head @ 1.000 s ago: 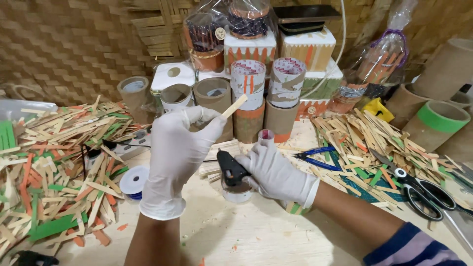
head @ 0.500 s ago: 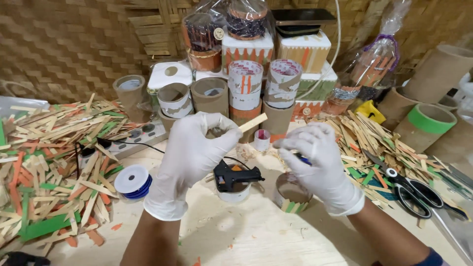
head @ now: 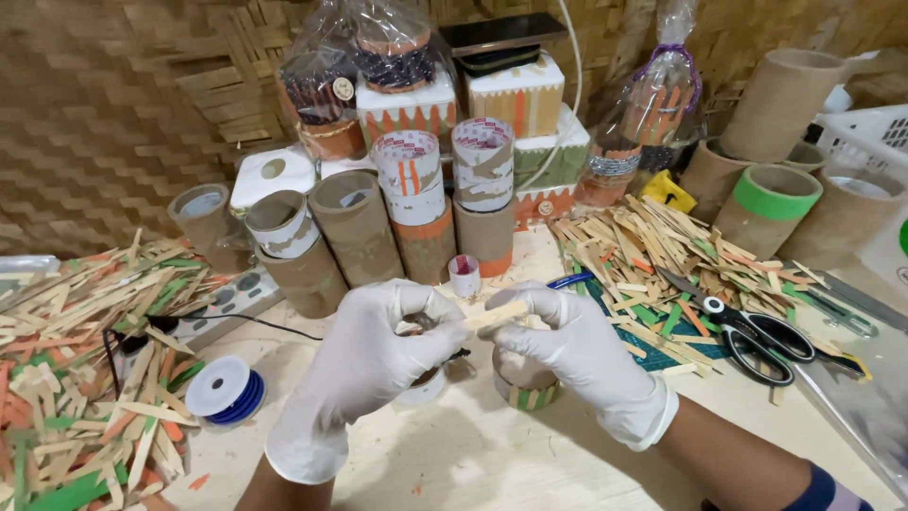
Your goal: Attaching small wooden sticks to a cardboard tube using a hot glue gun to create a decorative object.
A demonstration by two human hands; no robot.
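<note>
Now both gloved hands, left hand (head: 364, 364) and right hand (head: 577, 355), grip a wooden stick (head: 497, 314) above the desk (head: 473, 464); it lies almost level, right end slightly higher.

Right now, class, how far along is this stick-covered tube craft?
Done: finished striped tubes stand stacked at the back. In hand: the left hand and right hand hold one plain wooden stick above a low, partly striped tube. Left: bare cardboard tubes and heaps of loose sticks.
</note>
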